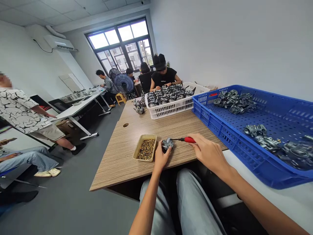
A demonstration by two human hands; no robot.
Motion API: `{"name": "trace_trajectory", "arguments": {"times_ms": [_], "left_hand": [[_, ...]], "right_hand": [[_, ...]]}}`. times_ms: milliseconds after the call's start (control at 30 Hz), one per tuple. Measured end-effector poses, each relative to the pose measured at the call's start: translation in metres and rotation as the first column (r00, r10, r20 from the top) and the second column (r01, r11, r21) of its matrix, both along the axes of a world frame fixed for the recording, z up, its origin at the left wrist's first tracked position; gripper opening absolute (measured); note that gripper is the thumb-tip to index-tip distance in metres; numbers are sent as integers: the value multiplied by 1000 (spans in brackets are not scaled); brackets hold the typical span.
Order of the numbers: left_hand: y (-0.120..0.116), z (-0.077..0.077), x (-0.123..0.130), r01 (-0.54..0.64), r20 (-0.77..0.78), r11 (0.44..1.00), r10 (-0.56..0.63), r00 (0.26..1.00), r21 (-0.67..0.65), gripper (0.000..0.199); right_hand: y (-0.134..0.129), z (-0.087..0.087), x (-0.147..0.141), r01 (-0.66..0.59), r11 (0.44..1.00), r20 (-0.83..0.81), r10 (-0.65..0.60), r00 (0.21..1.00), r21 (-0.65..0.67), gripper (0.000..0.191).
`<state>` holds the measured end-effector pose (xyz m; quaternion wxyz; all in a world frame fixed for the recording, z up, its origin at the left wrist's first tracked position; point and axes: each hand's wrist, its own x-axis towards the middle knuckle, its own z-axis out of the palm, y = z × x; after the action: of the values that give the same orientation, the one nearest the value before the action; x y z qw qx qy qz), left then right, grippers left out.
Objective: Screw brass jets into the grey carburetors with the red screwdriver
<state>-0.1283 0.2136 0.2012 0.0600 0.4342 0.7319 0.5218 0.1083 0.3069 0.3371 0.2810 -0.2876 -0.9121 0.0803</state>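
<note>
My left hand (161, 156) is closed around a small grey metal part (167, 143) at the front of the wooden table. Red-handled in my right hand (207, 150) is a screwdriver (188, 139), its dark shaft pointing left with the tip at the metal part. Where exactly the tip meets the part is too small to tell. Just left of my left hand sits a beige tray (135, 153) full of small brass pieces (146, 148).
Behind, a white basket (168, 111) heaped with metal parts stands on the table (117, 163). More parts (139, 107) lie at its left. A blue crate (220, 130) holding metal parts is at the right. Across the table sits a person (164, 76); others are at the left and back.
</note>
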Motion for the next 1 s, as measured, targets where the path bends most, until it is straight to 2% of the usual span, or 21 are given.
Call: {"name": "trace_trajectory", "arguments": {"times_ms": [267, 533, 1000], "left_hand": [[0, 3, 1, 6, -5, 1000, -6, 1000, -3, 51], [1, 3, 0, 24, -6, 1000, -24, 1000, 8, 49], [0, 5, 1, 29, 4, 1000, -29, 1000, 4, 48]], "right_hand": [[0, -5, -2, -106, 994, 43, 107, 993, -23, 50], [-3, -4, -2, -126, 989, 55, 130, 990, -71, 46], [-3, -6, -4, -137, 988, 44, 140, 989, -70, 45]]}}
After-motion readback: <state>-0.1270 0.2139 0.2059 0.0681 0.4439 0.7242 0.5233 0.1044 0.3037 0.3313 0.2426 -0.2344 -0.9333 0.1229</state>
